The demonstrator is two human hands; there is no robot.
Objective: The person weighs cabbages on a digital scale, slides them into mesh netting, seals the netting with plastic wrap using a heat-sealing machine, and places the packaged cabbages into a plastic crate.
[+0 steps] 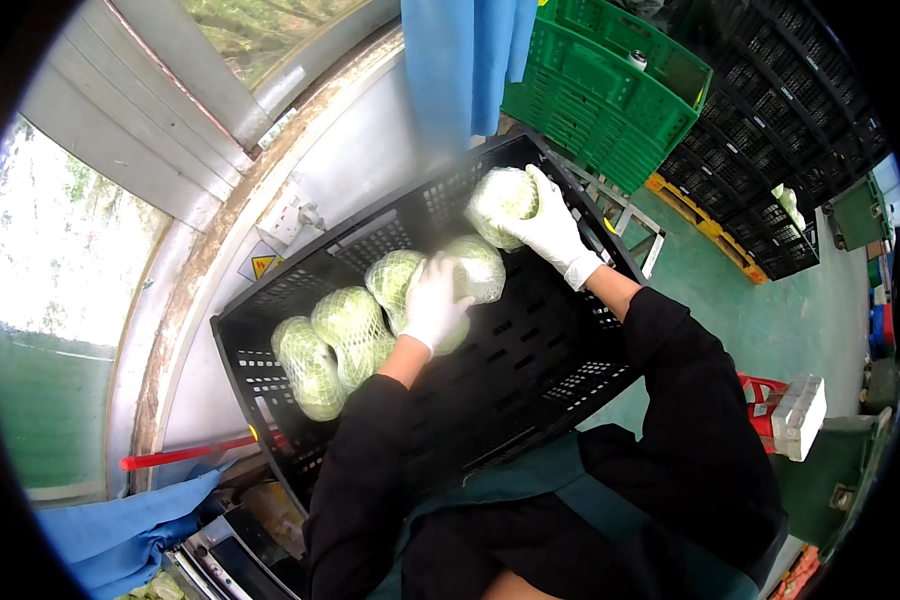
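Note:
Several pale green cabbages in white foam netting and clear wrap lie in a row along the far side of a black plastic crate (515, 375). At the far right end, my white-gloved right hand (555, 235) curls round a cabbage (503, 203), gripping its right side. My left hand (433, 303), also gloved, is cupped over a cabbage (398, 275) in the middle of the row and partly hides it. Close to its fingers sits another wrapped cabbage (478, 268). Two netted cabbages, the leftmost (308, 368) and its neighbour (354, 333), lie untouched.
Beyond the crate stand green crates (600, 95) beside a blue curtain (460, 60). Black crates (770, 120) are stacked on a yellow pallet (705, 228) at the right. A window wall runs along the left. A red bar (195, 455) lies near the crate's left corner.

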